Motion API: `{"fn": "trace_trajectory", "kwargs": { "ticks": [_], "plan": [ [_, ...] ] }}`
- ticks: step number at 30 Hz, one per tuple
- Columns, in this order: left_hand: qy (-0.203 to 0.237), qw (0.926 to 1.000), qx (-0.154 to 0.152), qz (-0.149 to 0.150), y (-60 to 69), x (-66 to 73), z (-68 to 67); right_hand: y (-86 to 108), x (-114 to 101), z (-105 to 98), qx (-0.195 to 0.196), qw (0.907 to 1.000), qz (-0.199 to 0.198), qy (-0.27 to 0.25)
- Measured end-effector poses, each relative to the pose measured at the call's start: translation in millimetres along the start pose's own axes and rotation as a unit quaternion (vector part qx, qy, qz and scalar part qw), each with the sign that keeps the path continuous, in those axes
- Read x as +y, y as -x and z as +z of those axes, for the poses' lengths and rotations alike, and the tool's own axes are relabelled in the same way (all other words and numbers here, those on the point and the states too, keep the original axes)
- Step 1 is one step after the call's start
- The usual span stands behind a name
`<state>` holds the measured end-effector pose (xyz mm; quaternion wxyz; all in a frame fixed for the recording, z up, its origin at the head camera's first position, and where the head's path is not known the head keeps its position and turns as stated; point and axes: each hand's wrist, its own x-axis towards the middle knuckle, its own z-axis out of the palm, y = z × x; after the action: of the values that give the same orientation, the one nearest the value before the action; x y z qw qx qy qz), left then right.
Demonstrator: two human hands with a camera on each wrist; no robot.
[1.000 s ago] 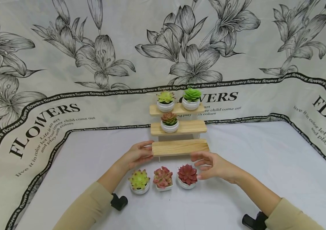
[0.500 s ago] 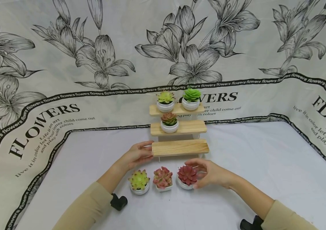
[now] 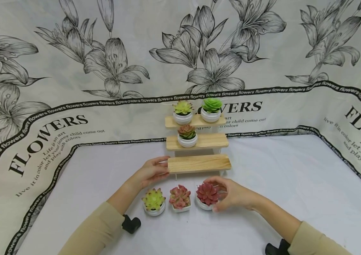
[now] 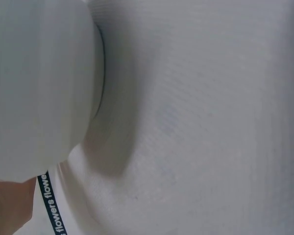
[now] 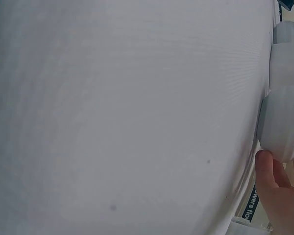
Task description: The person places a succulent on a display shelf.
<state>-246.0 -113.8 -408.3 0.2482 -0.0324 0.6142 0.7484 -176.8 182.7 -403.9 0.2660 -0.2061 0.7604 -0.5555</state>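
In the head view the left hand [image 3: 152, 172] holds the left end of the bare lowest board [image 3: 199, 163] of a three-tier wooden stand. The right hand [image 3: 236, 193] grips the white pot [image 3: 205, 205] of a dark red succulent [image 3: 207, 193], its thumb in front and fingers behind. In the right wrist view the thumb [image 5: 265, 169] touches that pot [image 5: 281, 122]. Left of it stand a pink succulent [image 3: 179, 197] in a square pot and a yellow-green one [image 3: 153, 199] in a round pot.
The middle board [image 3: 212, 141] bears a brownish-red succulent [image 3: 187, 131]. On the top board [image 3: 197, 121] stand a yellow-green plant [image 3: 183, 107] and a bright green one [image 3: 212, 105]. A flower-printed cloth hangs behind the white table surface [image 3: 279, 170].
The right hand has moved from beside the lowest board's right end down and left to the dark red succulent's pot, and now grips it. The left hand stays at the board.
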Motion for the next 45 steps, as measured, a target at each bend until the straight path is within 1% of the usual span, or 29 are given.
{"fn": "trace_trajectory", "kwargs": {
  "ticks": [3, 10, 17, 24, 28, 33, 37, 41, 45],
  "plan": [
    [0.004, 1.0, -0.007, 0.002, 0.6, 0.2, -0.1, -1.3, 1.9, 2.3, 0.007, 1.0, 0.0, 0.006],
    [0.004, 0.9999, -0.012, 0.007, 0.6, -0.3, -0.1, -2.1, 2.8, 3.4, 0.012, 0.9999, 0.009, -0.004],
    [0.006, 0.9999, -0.01, 0.003, -0.7, -2.2, -1.2, -0.5, 0.7, 5.0, 0.009, 0.9998, 0.009, 0.016],
    [0.002, 1.0, -0.007, 0.007, 2.0, -2.5, -5.2, -5.6, -0.3, 9.8, 0.026, 0.9989, 0.0, 0.04],
    [0.003, 0.9999, -0.009, 0.005, 1.6, -1.9, -4.8, -5.0, -1.2, 9.9, 0.026, 0.9987, -0.004, 0.043],
    [0.007, 0.9999, -0.013, 0.001, -1.0, -0.9, -3.5, -3.1, -0.1, 8.2, 0.026, 0.9987, 0.003, 0.044],
    [0.003, 0.9999, -0.012, 0.001, -1.3, -1.2, -3.6, -3.5, 0.4, 7.8, 0.021, 0.9991, 0.008, 0.037],
    [0.0, 0.9999, -0.01, -0.001, -1.7, -1.7, -3.8, -3.6, -0.3, 6.8, 0.015, 0.9997, 0.006, 0.016],
    [0.001, 1.0, -0.008, 0.001, -1.0, -0.7, -4.0, -3.2, -2.9, 3.9, 0.02, 0.9998, 0.006, -0.008]
  ]
}}
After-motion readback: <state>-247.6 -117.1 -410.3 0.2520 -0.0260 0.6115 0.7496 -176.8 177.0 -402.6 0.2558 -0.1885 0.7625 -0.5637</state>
